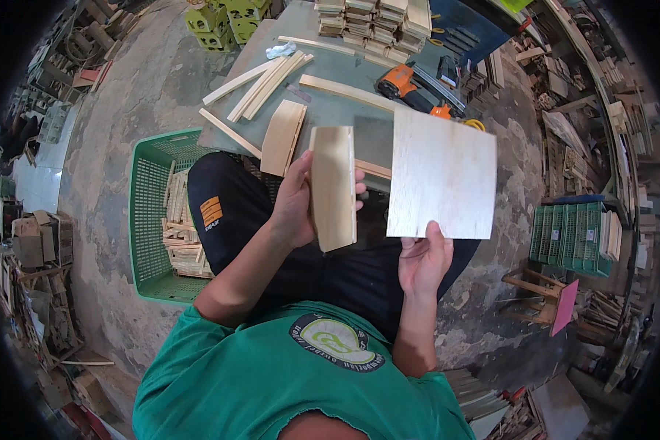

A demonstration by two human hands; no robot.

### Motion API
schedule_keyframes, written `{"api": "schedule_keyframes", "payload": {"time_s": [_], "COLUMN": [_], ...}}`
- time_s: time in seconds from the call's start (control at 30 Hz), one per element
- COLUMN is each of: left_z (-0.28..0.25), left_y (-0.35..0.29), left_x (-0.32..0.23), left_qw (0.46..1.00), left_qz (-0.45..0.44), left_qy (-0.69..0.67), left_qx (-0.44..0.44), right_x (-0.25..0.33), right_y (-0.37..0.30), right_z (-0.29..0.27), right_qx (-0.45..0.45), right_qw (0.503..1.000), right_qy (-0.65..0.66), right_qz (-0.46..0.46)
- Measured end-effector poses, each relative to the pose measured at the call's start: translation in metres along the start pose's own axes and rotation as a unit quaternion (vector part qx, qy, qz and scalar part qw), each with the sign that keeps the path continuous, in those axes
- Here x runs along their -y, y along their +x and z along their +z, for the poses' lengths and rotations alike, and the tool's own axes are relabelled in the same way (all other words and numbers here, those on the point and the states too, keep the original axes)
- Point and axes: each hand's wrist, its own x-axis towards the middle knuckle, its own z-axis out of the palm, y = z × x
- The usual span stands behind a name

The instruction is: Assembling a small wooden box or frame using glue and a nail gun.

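My left hand grips a narrow pale wooden board, held upright over my lap with the fingers wrapped around its left edge. My right hand pinches the bottom edge of a larger square plywood panel, which stands to the right of the narrow board and apart from it. Both pieces are lifted above my black trousers, just in front of the low grey worktop.
On the worktop lie a short plank, long wooden slats, stacked wood pieces and an orange nail gun. A green plastic basket with wood offcuts sits at my left. A green crate and a small stool stand right.
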Motion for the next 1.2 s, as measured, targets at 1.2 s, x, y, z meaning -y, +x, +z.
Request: {"api": "schedule_keyframes", "payload": {"time_s": [1.2], "left_z": [-0.102], "left_y": [-0.077], "left_x": [-0.087], "left_qw": [0.991], "left_qz": [0.118], "left_qy": [-0.038], "left_qx": [-0.06], "right_x": [-0.266], "right_y": [0.359], "right_z": [0.249], "right_qx": [0.249], "right_qw": [0.537], "right_qy": [-0.799], "right_qz": [-0.109]}}
